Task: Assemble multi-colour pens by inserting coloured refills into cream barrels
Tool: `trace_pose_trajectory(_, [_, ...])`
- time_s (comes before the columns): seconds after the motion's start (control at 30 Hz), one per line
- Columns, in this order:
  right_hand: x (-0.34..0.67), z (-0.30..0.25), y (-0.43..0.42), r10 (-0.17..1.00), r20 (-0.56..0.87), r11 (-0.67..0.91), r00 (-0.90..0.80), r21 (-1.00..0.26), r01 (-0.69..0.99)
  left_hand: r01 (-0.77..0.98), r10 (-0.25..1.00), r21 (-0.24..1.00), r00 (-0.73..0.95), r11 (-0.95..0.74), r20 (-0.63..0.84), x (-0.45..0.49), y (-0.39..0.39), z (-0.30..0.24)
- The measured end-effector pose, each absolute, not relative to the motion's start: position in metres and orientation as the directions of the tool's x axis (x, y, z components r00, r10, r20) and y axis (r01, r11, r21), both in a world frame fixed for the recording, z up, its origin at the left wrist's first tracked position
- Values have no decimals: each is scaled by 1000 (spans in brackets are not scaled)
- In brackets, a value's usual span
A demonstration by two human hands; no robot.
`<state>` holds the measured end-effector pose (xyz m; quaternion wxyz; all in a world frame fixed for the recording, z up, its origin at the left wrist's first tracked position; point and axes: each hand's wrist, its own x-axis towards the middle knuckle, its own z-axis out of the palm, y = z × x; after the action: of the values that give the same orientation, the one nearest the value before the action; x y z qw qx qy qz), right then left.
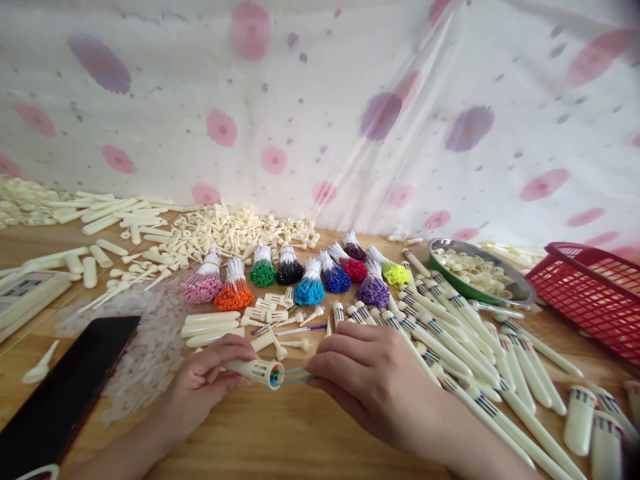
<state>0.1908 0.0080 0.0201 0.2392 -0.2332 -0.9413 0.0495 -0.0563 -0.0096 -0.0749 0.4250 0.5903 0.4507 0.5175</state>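
Note:
My left hand (213,373) is closed round a cream slotted pen barrel (253,371), its open end facing right. Some coloured bits show inside that opening. Thin light-blue strips (296,375), perhaps tweezers, run from the opening to my right hand (365,380), whose fingers pinch them; the rest is hidden under the palm. Just beyond the hands lie loose cream caps (299,345), slotted sleeves (267,303) and a few thin refills (300,329). Bundles of refills stand behind, among them orange ones (233,288), light-blue ones (310,283) and purple ones (373,287).
Many assembled multicolour pens (465,333) cover the right side. A green-rimmed metal bowl (520,293) of cream parts and a red basket (590,287) stand behind them. At left are a black phone (70,393), clear plastic pieces (145,340), a calculator-like device (30,297) and heaped cream parts (225,230).

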Motion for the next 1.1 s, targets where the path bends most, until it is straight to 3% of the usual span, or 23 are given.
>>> trace_pose_trajectory(0.6, [192,16,14,455,484,891,-747,-232,391,282,985,944,68,-172,159,-57,-15,-77])
trace_pose_trajectory(0.8, [193,16,15,456,492,890,-741,-262,374,402,971,888,171,-225,169,-59,-14,-74])
trace_pose_trajectory(1.1, [191,16,14,449,486,893,-749,-254,371,365,965,905,219,-219,145,-55,-16,-74])
